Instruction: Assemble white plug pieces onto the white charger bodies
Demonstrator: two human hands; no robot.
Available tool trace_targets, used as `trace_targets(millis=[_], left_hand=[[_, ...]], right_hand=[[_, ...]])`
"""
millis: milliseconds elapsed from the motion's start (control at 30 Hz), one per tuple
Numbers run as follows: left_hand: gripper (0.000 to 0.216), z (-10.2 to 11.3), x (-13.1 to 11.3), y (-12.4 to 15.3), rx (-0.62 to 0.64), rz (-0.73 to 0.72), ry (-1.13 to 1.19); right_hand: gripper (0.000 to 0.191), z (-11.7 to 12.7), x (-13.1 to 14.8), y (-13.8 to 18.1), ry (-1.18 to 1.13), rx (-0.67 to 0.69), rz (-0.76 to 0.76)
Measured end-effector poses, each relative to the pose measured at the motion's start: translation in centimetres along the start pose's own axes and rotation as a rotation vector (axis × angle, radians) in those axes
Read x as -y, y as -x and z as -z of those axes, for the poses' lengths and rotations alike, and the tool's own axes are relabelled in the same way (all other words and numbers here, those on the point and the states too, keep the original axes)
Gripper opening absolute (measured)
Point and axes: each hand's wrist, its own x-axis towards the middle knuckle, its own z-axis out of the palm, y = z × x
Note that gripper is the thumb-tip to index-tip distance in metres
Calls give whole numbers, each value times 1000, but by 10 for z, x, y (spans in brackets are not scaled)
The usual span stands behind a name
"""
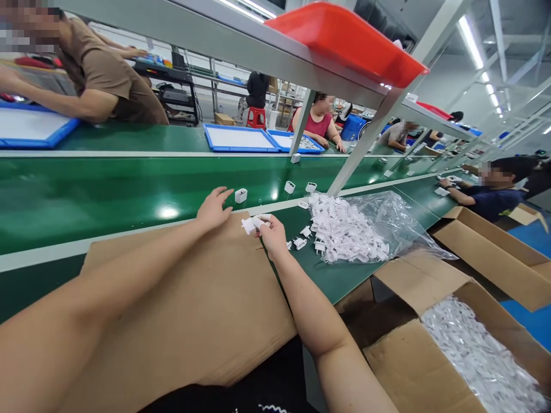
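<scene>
My left hand [214,207] reaches forward with its fingers spread, just short of a small white plug housing [240,195] standing on the green conveyor belt [107,195]. My right hand [272,234] pinches white plug parts [252,224] over the edge of a flat cardboard sheet [181,310]. A heap of white plug parts [344,229] lies on a clear plastic bag [387,218] to the right, with a few loose plugs [301,241] beside my right hand. Two more white housings [290,187] stand further along the belt.
An open cardboard box [430,355] of white parts sits at lower right, another box [495,252] behind it. Blue trays [241,139] lie across the belt. Co-workers sit opposite and to the right. A red bin [344,40] rests on the overhead shelf, held by slanted posts [370,143].
</scene>
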Motion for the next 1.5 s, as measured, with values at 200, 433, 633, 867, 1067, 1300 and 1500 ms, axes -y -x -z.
trace_targets(millis=[200, 433, 633, 867, 1067, 1300, 1500], left_hand=[[70, -8, 4, -58, 294, -263, -222], [40, 22, 11, -54, 257, -196, -299], [42, 55, -1, 13, 236, -52, -167], [36, 40, -30, 86, 301, 4, 55], [59, -4, -21, 105, 148, 166, 454], [62, -19, -8, 106, 66, 126, 547], [54, -15, -10, 105, 98, 106, 545]], right_hand=[[33, -5, 5, -1, -107, 10, -97], [24, 1, 11, 11, 476, 166, 65], [43, 0, 13, 22, 1029, 418, 223], [42, 7, 9, 15, 966, 249, 277], [43, 2, 5, 16, 819, 184, 483], [42, -14, 4, 22, 1078, 330, 610], [43, -18, 8, 15, 1171, 388, 633]])
